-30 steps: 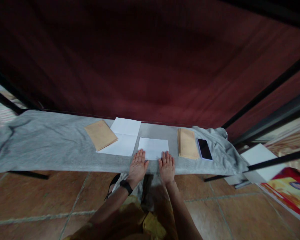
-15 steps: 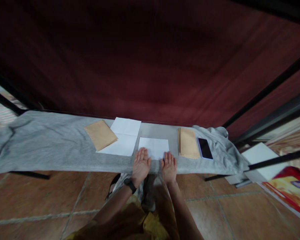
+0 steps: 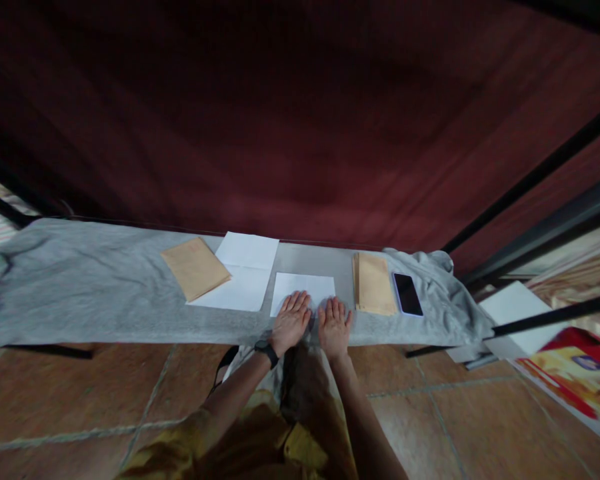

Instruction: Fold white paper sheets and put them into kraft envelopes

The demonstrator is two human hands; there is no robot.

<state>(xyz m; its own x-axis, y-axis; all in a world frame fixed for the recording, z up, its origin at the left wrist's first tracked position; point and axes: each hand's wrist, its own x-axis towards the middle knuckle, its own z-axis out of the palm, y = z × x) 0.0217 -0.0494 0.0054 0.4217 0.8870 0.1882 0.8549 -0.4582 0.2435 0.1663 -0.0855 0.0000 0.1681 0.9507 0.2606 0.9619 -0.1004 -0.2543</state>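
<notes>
A folded sheet of white paper (image 3: 303,285) lies flat on the grey cloth in front of me. My left hand (image 3: 291,321), with a dark watch on the wrist, rests palm down over its near edge, fingers stretched out. At the sheet's near right corner lies my right hand (image 3: 334,325), also flat, palm down and holding nothing. Left of this sheet are larger white sheets with crease lines (image 3: 250,270), partly covered by brown envelopes (image 3: 196,268). To the right is a stack of brown envelopes (image 3: 375,285).
Beside the right-hand stack lies a phone (image 3: 408,294). Grey cloth (image 3: 105,287) covers the narrow table, which backs onto a dark red curtain (image 3: 300,153). Black metal bars (image 3: 530,177) flank it. A red and yellow box (image 3: 580,373) sits at the lower right.
My left hand has slid right along the near edge of the folded paper, closer to my right hand. The right hand stays nearly in place. The view has shifted slightly.
</notes>
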